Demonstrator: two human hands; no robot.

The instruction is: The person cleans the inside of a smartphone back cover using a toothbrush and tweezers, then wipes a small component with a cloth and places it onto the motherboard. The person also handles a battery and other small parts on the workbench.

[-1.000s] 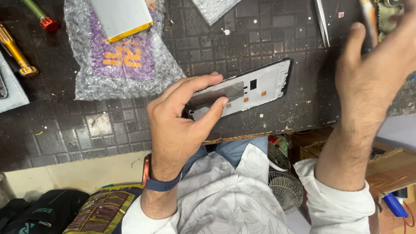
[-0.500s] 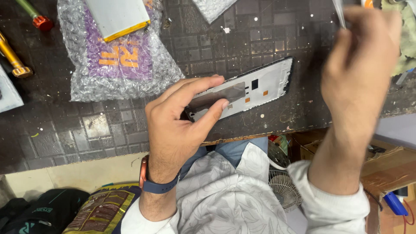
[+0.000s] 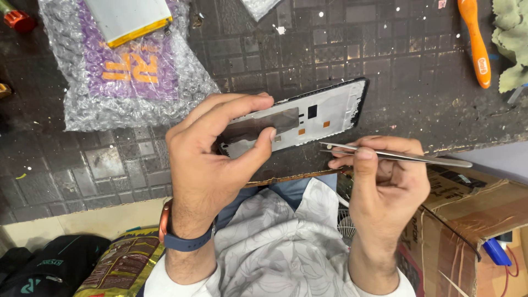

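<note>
While the left hand [image 3: 212,148] pinches the phone frame [image 3: 308,118], right-hand fingers [image 3: 364,159] grip closed tweezers [image 3: 401,155].

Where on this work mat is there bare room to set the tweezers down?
Bare mat lies between the phone frame and the orange screwdriver. Another free patch sits below the bubble-wrap pouch, beside the left hand. The near edge is crowded: the right hand holds the tweezers just by the frame.

Left hand [image 3: 212,157] pins opened phone frame [image 3: 300,118] on dark gridded mat [image 3: 385,60]. Right hand [image 3: 385,181] grips metal tweezers [image 3: 396,155], tips pointing left near frame's lower edge. Orange screwdriver [image 3: 474,41] upper right.
</note>
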